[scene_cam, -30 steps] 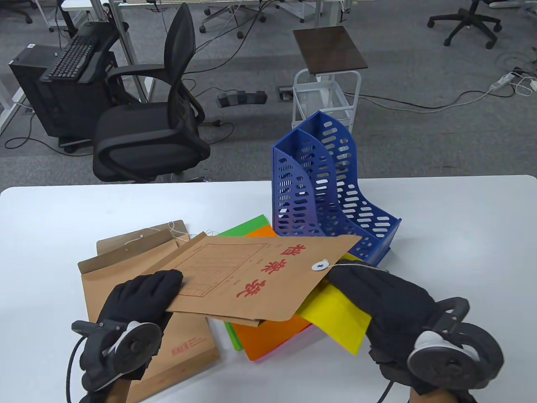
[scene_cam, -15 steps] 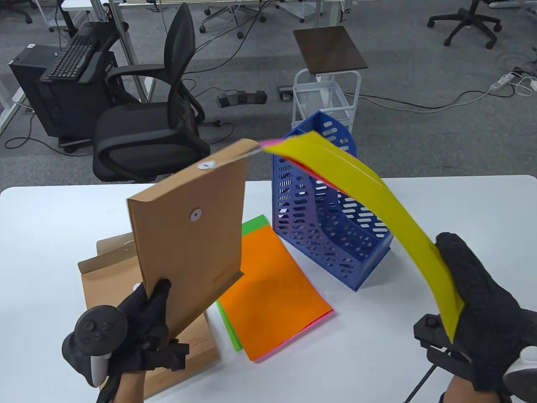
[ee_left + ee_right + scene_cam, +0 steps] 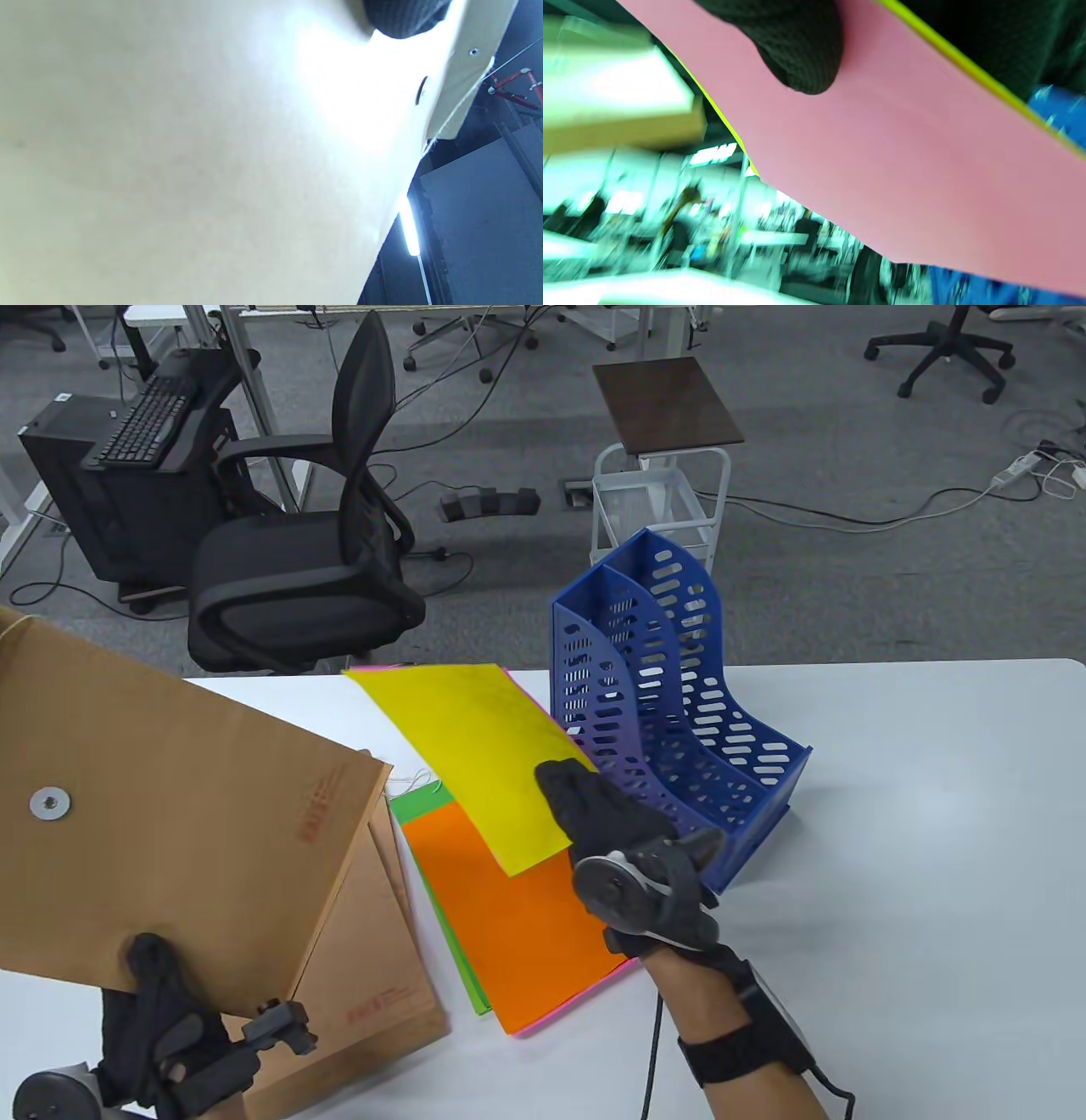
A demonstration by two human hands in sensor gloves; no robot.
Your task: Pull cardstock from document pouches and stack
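Left hand (image 3: pixel 165 1044) grips pouch (image 3: pixel 161 823) (red print unreadable); right hand (image 3: pixel 607 823) pinches yellow cardstock (image 3: pixel 475 751) over orange stack (image 3: pixel 509 916).

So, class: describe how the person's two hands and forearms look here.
Both the left hand and right hand wear black knit gloves with dark trackers strapped on. The right tracker has a round grey-white disc. The right forearm is bare, with a black wrist strap and a thin black cable.

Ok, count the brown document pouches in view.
3, perhaps more hidden: one pouch held up by the left hand, and two pouches stacked flat on the table beneath it.
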